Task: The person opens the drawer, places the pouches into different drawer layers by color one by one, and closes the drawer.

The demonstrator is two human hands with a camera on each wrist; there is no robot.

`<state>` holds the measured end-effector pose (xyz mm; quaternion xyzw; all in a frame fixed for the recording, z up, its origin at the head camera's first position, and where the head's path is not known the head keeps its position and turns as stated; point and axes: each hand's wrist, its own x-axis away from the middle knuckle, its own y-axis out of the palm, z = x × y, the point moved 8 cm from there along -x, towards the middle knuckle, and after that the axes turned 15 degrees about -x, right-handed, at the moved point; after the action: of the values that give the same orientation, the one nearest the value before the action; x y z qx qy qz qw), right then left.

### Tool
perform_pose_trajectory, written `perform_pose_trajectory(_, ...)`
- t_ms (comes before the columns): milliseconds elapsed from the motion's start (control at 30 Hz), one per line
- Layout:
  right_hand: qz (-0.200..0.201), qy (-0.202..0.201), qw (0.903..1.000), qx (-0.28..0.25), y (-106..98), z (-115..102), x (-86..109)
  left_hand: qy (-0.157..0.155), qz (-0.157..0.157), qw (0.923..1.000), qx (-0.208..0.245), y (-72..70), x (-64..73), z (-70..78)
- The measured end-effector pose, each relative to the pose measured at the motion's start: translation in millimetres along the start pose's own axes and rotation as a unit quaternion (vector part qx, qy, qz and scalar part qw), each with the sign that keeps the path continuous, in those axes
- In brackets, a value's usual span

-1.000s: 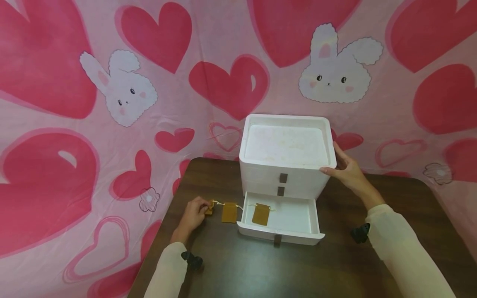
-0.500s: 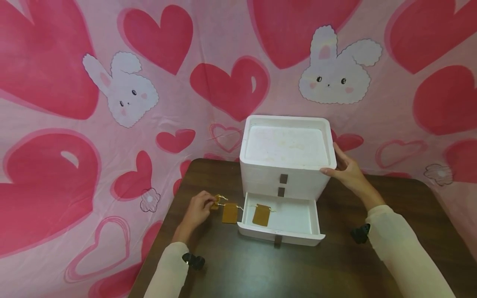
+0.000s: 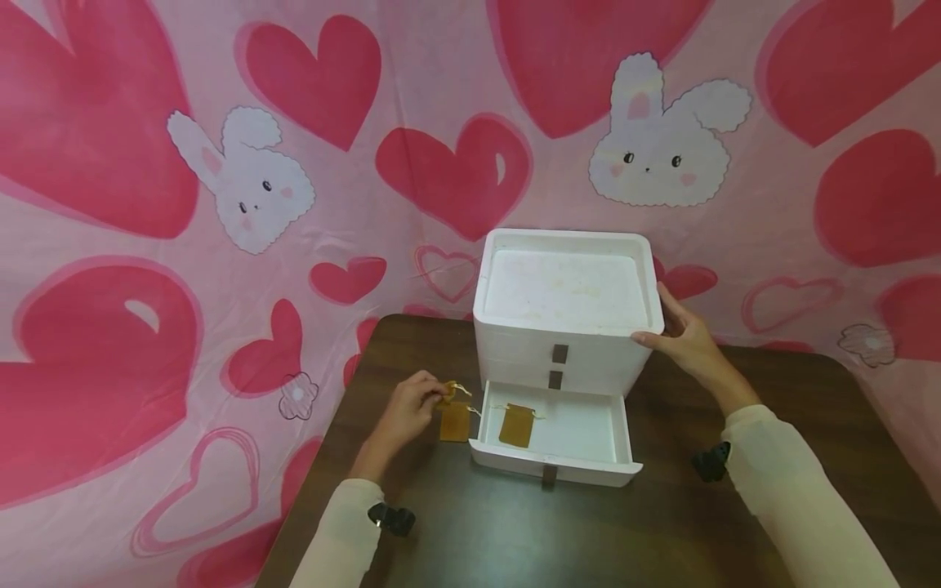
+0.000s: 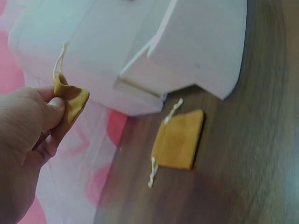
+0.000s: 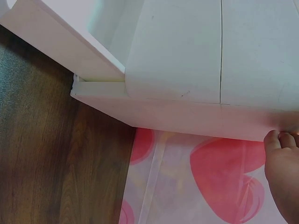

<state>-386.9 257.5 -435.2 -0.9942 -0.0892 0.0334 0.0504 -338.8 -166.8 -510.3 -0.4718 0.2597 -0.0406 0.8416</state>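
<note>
In the head view my left hand pinches a small mustard drawstring pouch between thumb and fingers, lifted off the table, its pale cord sticking up. Just below it a second mustard pouch lies flat on the table, left of the pulled-out drawer. Inside that drawer, toward its left side, lies a third pouch. The white drawer cabinet stands behind. My right hand holds its top right front corner, thumb at the front and fingers along the side, partly hidden.
Two upper drawers with brown tab handles are closed. The cabinet's top is a shallow rimmed tray. All stands on a dark brown wooden table, and a pink cloth with hearts and rabbits hangs behind.
My left hand has lifted the pouch from the table and carried it right, over the pouch lying beside the drawer. The right hand keeps its place on the cabinet.
</note>
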Motion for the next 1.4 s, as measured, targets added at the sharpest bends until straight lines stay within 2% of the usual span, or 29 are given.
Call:
perform_pose_trajectory(233,-0.002,-0.007,0.9999,-0.013,0.5,-1.1,-0.9,0.014,-0.018,0.9997,0.009,5.9,-8.4,22.2)
perform_pose_trajectory(533,-0.001,-0.012,0.9999,-0.010,-1.2,-1.0,-1.7,0.031,-0.031,0.9990,0.013,13.4,-18.7,42.2)
perform_pose_trajectory(1067,0.006,0.002,1.0000,-0.001,-2.3,3.2,-0.6,0.063,-0.044,0.9970,0.013,31.7,-33.2,70.9)
perform_pose_trajectory(1233,0.008,0.000,1.0000,-0.003,-2.4,3.1,-0.4,0.063,-0.063,0.9958,0.022,38.2,-36.6,78.6)
perform_pose_trajectory(1400,0.007,-0.005,0.9999,-0.014,-1.3,2.3,-1.8,0.076,-0.074,0.9942,0.019,45.1,-39.2,86.5)
